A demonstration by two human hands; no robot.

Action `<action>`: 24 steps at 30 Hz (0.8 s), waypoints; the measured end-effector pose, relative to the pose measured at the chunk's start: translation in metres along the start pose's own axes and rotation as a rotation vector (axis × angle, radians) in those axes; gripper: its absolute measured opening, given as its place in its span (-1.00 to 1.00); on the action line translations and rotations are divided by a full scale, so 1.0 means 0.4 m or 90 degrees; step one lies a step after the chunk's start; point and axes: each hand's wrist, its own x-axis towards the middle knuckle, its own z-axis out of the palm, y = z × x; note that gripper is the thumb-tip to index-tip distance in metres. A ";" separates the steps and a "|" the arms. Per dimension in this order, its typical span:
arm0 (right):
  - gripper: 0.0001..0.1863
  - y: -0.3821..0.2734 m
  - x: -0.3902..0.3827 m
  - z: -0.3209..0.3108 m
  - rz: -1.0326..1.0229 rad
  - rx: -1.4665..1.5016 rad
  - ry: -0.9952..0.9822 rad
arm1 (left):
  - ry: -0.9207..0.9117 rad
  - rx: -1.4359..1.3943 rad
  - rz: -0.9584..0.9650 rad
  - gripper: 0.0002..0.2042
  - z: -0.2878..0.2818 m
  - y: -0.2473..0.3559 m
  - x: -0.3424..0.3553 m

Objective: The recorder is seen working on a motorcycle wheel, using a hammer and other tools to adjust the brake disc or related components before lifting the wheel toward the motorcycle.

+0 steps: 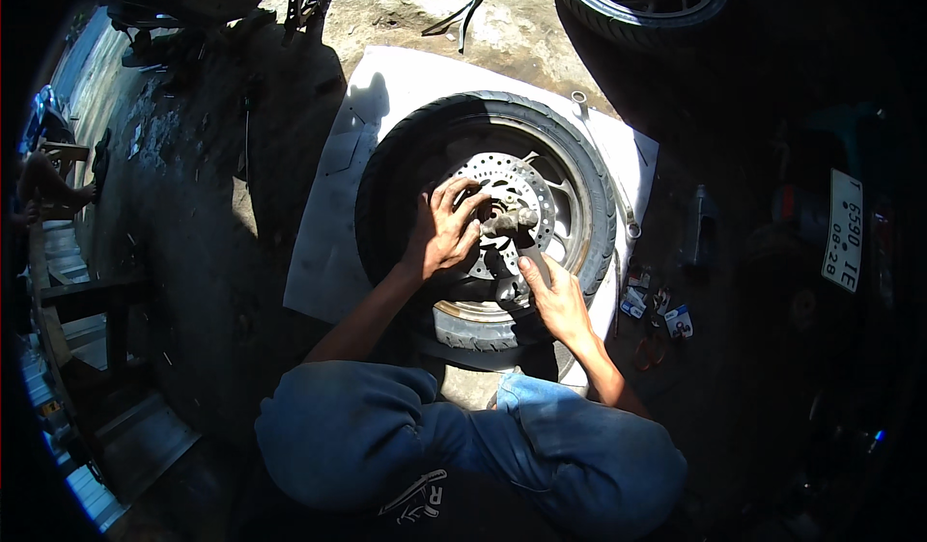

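Observation:
A black-tyred motorcycle wheel (601,243) lies flat before me with its drilled brake disc (543,187) uppermost. My left hand (447,222) reaches over the disc's left side, its fingers curled beside the hub; what they pinch, if anything, is hidden. From the lower right comes my right hand (558,301), closed on the dark handle of what looks like a hammer (512,222). Its worn, stubby head is over the hub, close to the left fingertips. Shadow partly hides the hub's centre.
Under the wheel is a white sheet (323,223), with a long wrench (606,161) along its right side. Small packets (679,321) and a bottle (700,223) are to the right. Another wheel (642,1) lies at the far right. A wooden bench (92,296) stands left, near another person's leg (53,185).

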 end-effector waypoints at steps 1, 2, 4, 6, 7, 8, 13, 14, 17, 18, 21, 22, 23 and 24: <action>-0.38 0.020 -0.007 0.002 -0.120 0.047 0.053 | 0.016 -0.023 -0.018 -0.47 -0.001 -0.001 0.010; -0.38 0.029 -0.027 -0.006 -0.118 0.045 0.055 | 0.017 0.015 -0.021 -0.47 -0.005 0.013 -0.002; -0.48 0.041 -0.084 -0.023 0.111 0.248 0.017 | 0.013 0.058 0.002 -0.47 -0.017 0.036 0.027; -0.54 0.069 -0.123 -0.021 0.169 0.438 0.018 | 0.010 0.111 0.037 -0.43 -0.011 0.055 0.046; -0.52 0.085 -0.134 -0.025 0.178 0.470 0.035 | -0.027 0.104 0.030 -0.44 -0.015 0.081 0.068; -0.51 0.102 -0.143 -0.027 0.187 0.502 0.051 | -0.064 0.098 0.022 -0.45 -0.016 0.106 0.088; -0.48 0.135 -0.162 -0.027 0.227 0.539 0.111 | -0.086 0.083 0.056 -0.64 0.013 0.111 0.116; -0.48 0.139 -0.168 -0.025 0.231 0.541 0.109 | -0.084 0.060 0.048 -0.65 0.017 0.095 0.110; -0.47 0.128 -0.171 -0.032 0.280 0.563 0.113 | -0.052 0.014 -0.027 -0.68 -0.035 0.081 0.102; -0.47 0.131 -0.169 -0.031 0.283 0.566 0.114 | -0.062 0.034 -0.032 -0.62 -0.053 0.067 0.095; -0.47 0.144 -0.163 -0.023 0.278 0.568 0.080 | -0.063 -0.072 -0.092 -0.46 -0.049 0.032 0.061; -0.47 0.146 -0.159 -0.019 0.280 0.572 0.077 | -0.066 -0.068 -0.094 -0.46 -0.047 0.029 0.061; -0.47 0.145 -0.154 -0.015 0.287 0.580 0.070 | -0.103 -0.010 -0.064 -0.48 -0.047 0.027 0.063; -0.47 0.142 -0.153 -0.009 0.294 0.588 0.062 | -0.139 0.047 -0.034 -0.51 -0.052 0.029 0.061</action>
